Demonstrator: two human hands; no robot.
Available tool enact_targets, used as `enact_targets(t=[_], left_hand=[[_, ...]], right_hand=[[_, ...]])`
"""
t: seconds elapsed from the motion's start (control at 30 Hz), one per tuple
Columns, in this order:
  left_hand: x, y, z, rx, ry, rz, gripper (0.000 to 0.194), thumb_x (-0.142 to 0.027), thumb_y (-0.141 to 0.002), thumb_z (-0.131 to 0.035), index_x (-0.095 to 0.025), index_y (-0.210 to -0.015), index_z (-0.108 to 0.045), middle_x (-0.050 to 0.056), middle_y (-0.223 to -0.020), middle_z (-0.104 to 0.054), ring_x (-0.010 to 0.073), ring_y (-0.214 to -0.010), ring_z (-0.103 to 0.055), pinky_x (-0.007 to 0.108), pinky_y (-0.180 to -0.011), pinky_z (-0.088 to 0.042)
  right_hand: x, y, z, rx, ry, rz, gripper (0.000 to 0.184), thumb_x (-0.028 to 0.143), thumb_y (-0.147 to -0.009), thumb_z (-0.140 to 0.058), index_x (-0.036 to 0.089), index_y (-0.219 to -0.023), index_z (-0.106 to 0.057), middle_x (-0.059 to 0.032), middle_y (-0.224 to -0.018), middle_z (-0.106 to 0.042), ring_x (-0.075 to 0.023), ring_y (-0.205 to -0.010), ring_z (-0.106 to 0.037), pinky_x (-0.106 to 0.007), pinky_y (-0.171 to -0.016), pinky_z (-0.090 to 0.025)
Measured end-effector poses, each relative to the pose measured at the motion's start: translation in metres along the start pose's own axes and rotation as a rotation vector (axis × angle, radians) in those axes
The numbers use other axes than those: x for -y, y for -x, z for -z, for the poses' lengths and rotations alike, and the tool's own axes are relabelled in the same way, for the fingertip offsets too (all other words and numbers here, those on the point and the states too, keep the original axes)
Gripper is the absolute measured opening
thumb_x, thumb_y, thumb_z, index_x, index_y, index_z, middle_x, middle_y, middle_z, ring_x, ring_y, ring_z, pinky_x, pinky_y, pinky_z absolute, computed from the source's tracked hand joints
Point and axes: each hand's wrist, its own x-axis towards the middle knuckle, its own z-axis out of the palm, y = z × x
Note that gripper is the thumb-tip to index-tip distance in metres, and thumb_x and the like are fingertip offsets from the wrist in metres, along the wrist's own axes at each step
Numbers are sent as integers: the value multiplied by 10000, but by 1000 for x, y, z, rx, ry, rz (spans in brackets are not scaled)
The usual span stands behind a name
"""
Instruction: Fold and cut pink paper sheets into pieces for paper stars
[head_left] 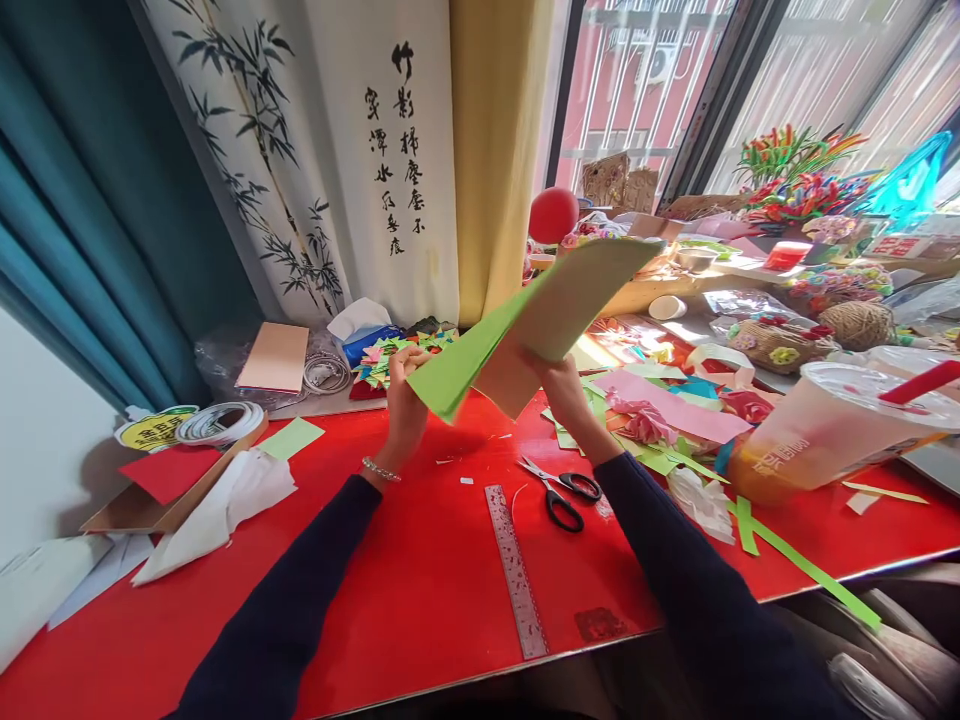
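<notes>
Red spreads across the table (420,590), where a patterned ruler (515,570) reaches the near edge. Towards the right end, a long green strip (817,570) overhangs that edge; it and the scraps (671,405) beyond suggest some cutting is done. Scissors (553,485) lie unheld just beyond the ruler, blades apart. Above the table's middle, the left hand (405,405) has its grip closed on a corner of the green and tan sheets (476,345); the right hand's (566,395) grip holds their lower edge. These sheets look large and unassembled, though blur may hide a cut or crease. Near the far edge, a cluster of folded pieces (386,362) looks already made up.
</notes>
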Motion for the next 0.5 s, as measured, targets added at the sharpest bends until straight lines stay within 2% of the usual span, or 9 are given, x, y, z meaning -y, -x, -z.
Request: enact_targets(t=[0.07, 0.17, 0.3, 0.37, 0.5], left_hand=[[-7, -8, 2, -18, -43, -29, 321, -376, -788, -676, -239, -1050, -551, 54, -1041, -634, 234, -1046, -588, 366, -929, -468], [-9, -13, 5, -4, -92, -30, 289, -387, -805, -659, -221, -1028, -579, 51, -977, -656, 239, -1000, -604, 381, -917, -475], [-9, -9, 2, 64, -104, -16, 327, -456, -849, -591, -201, -1054, -597, 73, -1052, -666, 236, -997, -617, 378, -880, -493], [-16, -7, 0, 71, -93, -30, 377, -476, -869, -558, -204, -1130, -569, 83, -1120, -651, 226, -1043, -607, 363, -901, -488], [-30, -5, -3, 51, -18, -97, 541, -439, -848, -611, -245, -1317, -422, 79, -1256, -588, 196, -1145, -566, 329, -1014, -429]], right_hand=[[8, -3, 2, -27, 47, 30, 309, 493, -753, -610, 194, -823, -647, -49, -866, -669, -239, -865, -579, -372, -760, -477], [15, 0, 1, -9, 142, 53, 269, 470, -739, -623, 202, -740, -635, -28, -723, -628, -226, -765, -557, -358, -701, -450], [21, 7, -6, 22, 255, 96, 252, 407, -738, -610, 192, -611, -576, 20, -525, -479, -168, -602, -471, -321, -635, -397], [29, 5, -9, 3, 278, 132, 272, 410, -778, -561, 181, -632, -570, 30, -531, -456, -145, -590, -439, -304, -629, -382], [42, -2, -17, -35, 247, 191, 285, 432, -822, -511, 165, -810, -610, 7, -706, -580, -145, -690, -486, -278, -655, -402]])
